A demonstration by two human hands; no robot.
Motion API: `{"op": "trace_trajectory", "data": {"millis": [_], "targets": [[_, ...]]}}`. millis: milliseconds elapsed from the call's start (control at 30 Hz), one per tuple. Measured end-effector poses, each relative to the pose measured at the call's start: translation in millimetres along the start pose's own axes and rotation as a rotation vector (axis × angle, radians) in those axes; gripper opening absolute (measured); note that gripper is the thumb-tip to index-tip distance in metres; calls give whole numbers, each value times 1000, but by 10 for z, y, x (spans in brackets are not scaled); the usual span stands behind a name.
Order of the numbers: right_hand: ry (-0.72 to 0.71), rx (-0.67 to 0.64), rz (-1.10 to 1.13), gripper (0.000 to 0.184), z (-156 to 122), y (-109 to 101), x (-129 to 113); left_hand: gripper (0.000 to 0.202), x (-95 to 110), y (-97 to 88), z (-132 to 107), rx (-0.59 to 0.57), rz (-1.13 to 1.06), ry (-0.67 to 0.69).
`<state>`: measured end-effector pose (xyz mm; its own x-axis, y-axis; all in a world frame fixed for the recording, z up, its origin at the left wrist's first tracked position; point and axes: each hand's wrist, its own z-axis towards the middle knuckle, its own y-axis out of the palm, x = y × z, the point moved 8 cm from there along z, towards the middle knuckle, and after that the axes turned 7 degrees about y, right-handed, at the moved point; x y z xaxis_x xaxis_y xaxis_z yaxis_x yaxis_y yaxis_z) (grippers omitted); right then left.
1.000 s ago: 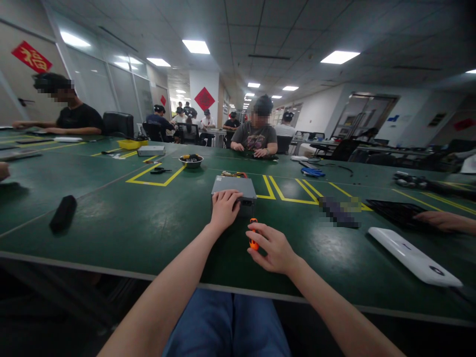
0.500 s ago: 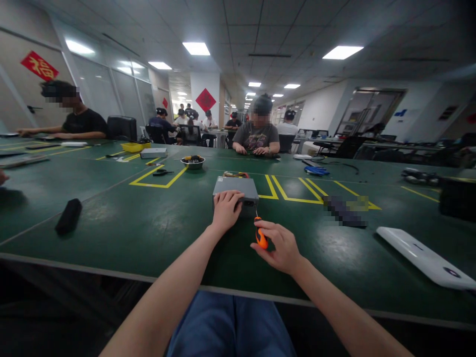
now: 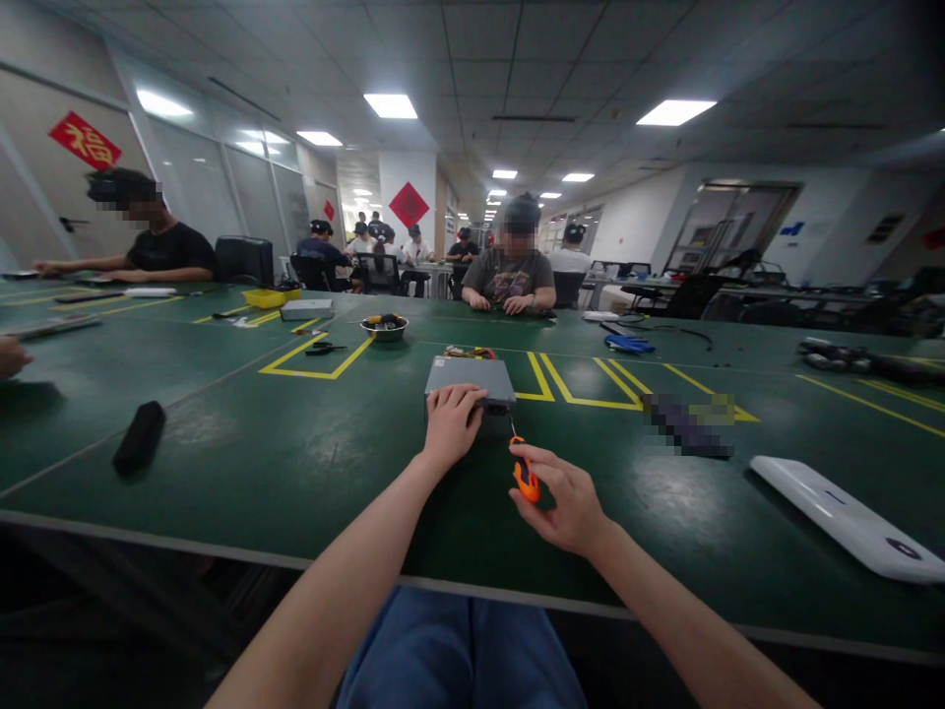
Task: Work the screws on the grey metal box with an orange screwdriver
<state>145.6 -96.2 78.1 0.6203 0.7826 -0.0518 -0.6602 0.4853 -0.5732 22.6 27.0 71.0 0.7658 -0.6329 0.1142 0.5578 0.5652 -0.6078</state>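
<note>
A grey metal power supply unit (image 3: 472,374) lies on the green table, with several coloured wires (image 3: 471,353) at its far side. My left hand (image 3: 454,423) steadies it, fingers laid over the top near the front edge and thumb toward the front face. In my right hand (image 3: 565,497) is an orange and black screwdriver (image 3: 526,481), held by the handle between thumb and fingers. Its thin shaft points up and away to the lower right corner of the power supply's front face. Whether the tip sits in a screw is too small to tell.
Across the table a person (image 3: 509,266) works. To the left lies a black case (image 3: 140,436). A metal bowl (image 3: 384,332) of tools stands beyond. On the right are a white device (image 3: 842,517), a blurred dark item (image 3: 686,423) and a blue cable bundle (image 3: 629,343).
The screwdriver handle has turned and shifted slightly right and toward me, together with my right hand. My left hand stays on the power supply. The whole view has moved a little.
</note>
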Motion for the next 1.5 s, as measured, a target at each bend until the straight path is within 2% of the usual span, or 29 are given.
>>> {"op": "trace_trajectory", "data": {"millis": [133,200,400,600,700,833,967,1100,1200,1333,1500], "targets": [[-20,-124,-45,33,14,59,-39,26,7,-8,3,-3,2,-7],[-28,-145,-73,34,10,81,-35,27,10,-12,4,-8,1,-8],[0,74,-68,28,-27,-21,58,26,11,-21,1,-8,-1,-5],[-11,-104,-85,32,4,84,-2,26,16,-5,5,-9,1,-3],[-23,-36,-121,27,10,59,6,27,10,-3,7,-10,0,-7],[54,108,-66,25,-7,-10,124,26,4,-7,6,-14,-7,-8],[61,44,-14,31,6,11,116,27,2,-7,8,-19,-5,-11],[35,-59,-64,36,25,42,63,27,5,-8,10,-18,-4,-9],[6,-21,-106,30,15,18,73,26,8,-13,10,-15,-6,-3],[66,70,-27,29,-12,-16,171,26,9,-17,9,-12,-7,1],[73,10,-29,38,-13,67,160,27,-8,-4,6,-15,6,-16]]}}
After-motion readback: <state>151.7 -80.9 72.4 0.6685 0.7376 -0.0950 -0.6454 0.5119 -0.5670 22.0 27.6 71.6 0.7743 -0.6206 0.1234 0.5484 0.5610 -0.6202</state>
